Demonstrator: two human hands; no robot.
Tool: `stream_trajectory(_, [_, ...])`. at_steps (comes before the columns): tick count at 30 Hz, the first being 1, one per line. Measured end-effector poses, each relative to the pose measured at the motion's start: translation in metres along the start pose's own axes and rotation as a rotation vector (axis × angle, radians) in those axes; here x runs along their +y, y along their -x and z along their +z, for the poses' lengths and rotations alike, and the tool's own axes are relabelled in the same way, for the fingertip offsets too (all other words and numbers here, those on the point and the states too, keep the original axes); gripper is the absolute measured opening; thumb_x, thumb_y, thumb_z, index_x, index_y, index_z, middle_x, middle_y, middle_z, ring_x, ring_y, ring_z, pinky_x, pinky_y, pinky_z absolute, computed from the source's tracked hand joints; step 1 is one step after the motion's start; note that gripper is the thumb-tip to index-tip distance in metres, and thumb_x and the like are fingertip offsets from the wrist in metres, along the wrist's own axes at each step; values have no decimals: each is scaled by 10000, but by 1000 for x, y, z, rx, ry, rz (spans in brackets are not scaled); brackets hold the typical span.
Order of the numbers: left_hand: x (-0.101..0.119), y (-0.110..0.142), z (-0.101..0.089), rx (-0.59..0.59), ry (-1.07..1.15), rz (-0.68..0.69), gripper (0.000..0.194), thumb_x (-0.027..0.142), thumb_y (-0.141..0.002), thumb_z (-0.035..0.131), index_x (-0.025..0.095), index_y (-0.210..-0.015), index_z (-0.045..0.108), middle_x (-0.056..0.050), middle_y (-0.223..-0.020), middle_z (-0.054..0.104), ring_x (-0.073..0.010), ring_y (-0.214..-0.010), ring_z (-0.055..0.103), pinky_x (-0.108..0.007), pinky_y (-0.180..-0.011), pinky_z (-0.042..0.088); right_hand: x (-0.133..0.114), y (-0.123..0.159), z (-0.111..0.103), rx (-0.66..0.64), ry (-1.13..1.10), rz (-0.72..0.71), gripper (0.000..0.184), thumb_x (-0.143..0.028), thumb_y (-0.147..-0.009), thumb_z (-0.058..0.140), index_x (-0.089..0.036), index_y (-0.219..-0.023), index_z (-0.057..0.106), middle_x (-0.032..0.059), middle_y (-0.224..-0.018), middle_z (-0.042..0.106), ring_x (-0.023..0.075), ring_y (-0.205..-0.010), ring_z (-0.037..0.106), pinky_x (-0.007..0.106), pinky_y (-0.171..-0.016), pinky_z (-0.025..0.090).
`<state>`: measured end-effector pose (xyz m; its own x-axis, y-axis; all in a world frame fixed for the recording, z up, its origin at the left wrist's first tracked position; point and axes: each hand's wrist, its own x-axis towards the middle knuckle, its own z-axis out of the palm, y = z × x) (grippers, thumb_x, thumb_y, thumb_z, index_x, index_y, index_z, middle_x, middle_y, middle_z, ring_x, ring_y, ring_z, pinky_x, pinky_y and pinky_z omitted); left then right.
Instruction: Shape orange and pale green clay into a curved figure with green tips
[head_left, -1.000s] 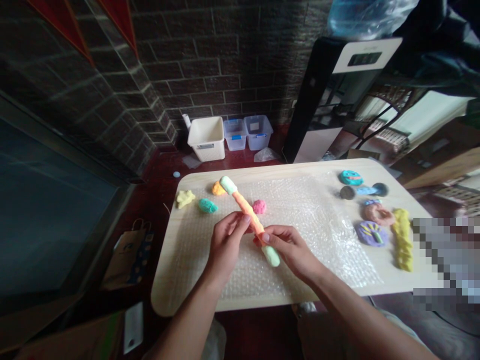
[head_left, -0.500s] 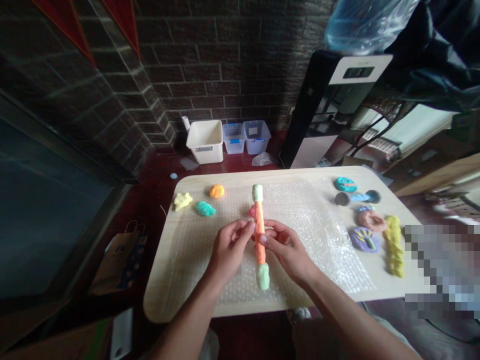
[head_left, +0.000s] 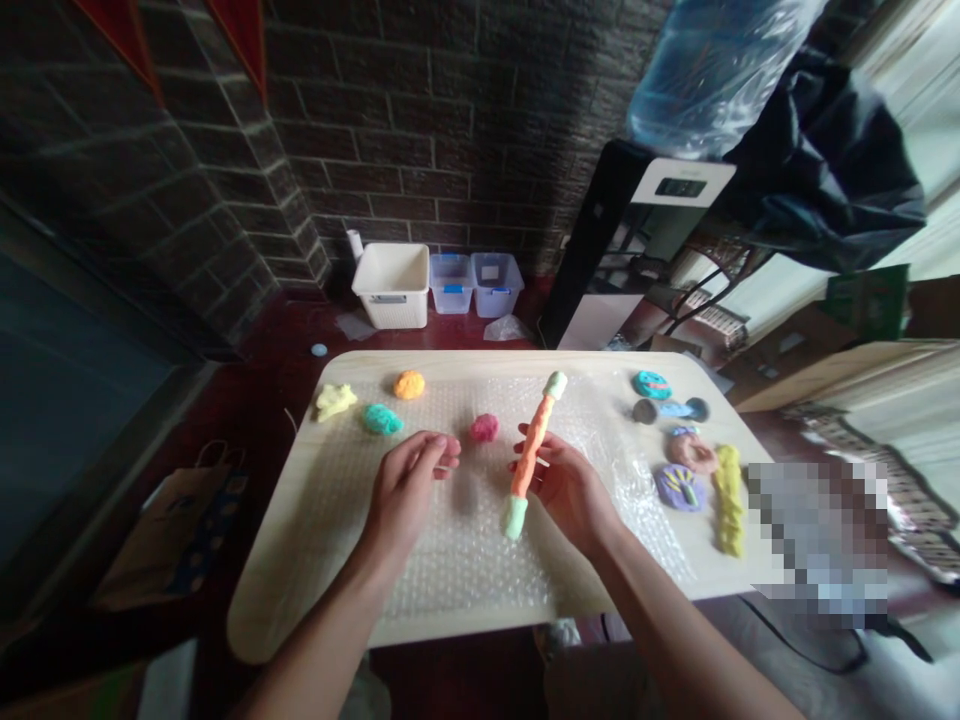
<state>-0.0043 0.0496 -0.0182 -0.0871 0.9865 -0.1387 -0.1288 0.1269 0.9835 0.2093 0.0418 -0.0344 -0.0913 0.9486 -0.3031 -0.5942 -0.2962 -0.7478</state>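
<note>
A stick of modelling clay (head_left: 532,450), orange in the middle with pale green ends, is in my right hand (head_left: 568,487). It leans with its top to the right; my fingers reach behind it. My left hand (head_left: 409,480) hovers apart from the stick, fingers curled together with nothing visible in them. Between the hands, on the bubble wrap (head_left: 450,560), lies a pink clay lump (head_left: 485,428). Teal (head_left: 383,419), orange (head_left: 409,384) and pale yellow clay pieces (head_left: 335,402) lie beyond my left hand.
Several clay pieces line the table's right side: a teal disc (head_left: 652,384), a dumbbell shape (head_left: 671,410), a pinkish ring (head_left: 691,452), a purple disc (head_left: 681,488) and a yellow strip (head_left: 729,500). Behind the table (head_left: 274,590) are a white bin (head_left: 390,312) and a water dispenser (head_left: 592,240).
My left hand has come off the clay stick and moved left. My right hand keeps the stick, which swung from leaning left through upright to leaning right. The view has turned slightly right.
</note>
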Motion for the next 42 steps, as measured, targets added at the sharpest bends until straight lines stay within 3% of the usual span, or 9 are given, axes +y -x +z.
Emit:
stream_trajectory(9, [3,11,-11,-29,-87,28,288,451,-861,713,166,-843,750,-88,-889,770,-216,-806,700,-297,-719,533,-10,6,-14,33,5,-36,295,-257,-818,733,-200,-1107,713,78,-991,804,253,-858,768,390,-823,573])
stream_trajectory(12, [2,17,-10,-119,-182,20,286,457,-870,710,174,-839,741,-76,-849,757,-220,-800,698,-297,-715,522,-10,6,-17,29,-3,-57,269,-254,-822,729,-201,-1085,707,89,-1021,807,269,-890,775,414,-842,581])
stream_trajectory(15, [-6,27,-2,-222,-244,4,288,453,-859,753,178,-943,748,-90,-938,770,-235,-881,715,-310,-775,532,-10,6,-15,15,-17,-74,268,-243,-813,727,-197,-1076,708,89,-1020,807,271,-898,777,420,-852,588])
stream_trajectory(18, [-14,36,11,-352,-199,-77,392,464,-849,788,165,-1098,740,-121,-1054,766,-239,-933,723,-321,-802,540,-10,9,-9,6,-28,-92,255,-241,-819,754,-201,-1068,716,76,-1021,808,261,-907,779,415,-872,588])
stream_trajectory(22, [-16,40,23,-491,-134,-125,405,455,-862,788,149,-1121,732,-100,-997,740,-200,-832,683,-280,-707,500,-13,16,0,-17,-63,-98,253,-239,-818,799,-204,-1058,724,71,-1026,814,266,-946,783,417,-906,584])
stream_trajectory(27, [-14,32,27,-524,-119,-72,314,435,-902,755,144,-1020,750,-59,-894,710,-167,-765,619,-259,-675,445,-14,18,0,-63,-62,-104,281,-238,-832,784,-211,-1106,727,82,-1086,810,267,-978,774,433,-929,574])
stream_trajectory(42, [-20,25,27,-477,-106,-71,329,393,-864,812,150,-1073,738,-67,-982,725,-201,-887,654,-284,-784,481,-7,9,-3,-117,-32,-148,293,-344,-850,846,-239,-1097,729,50,-1050,809,236,-824,778,416,-825,611])
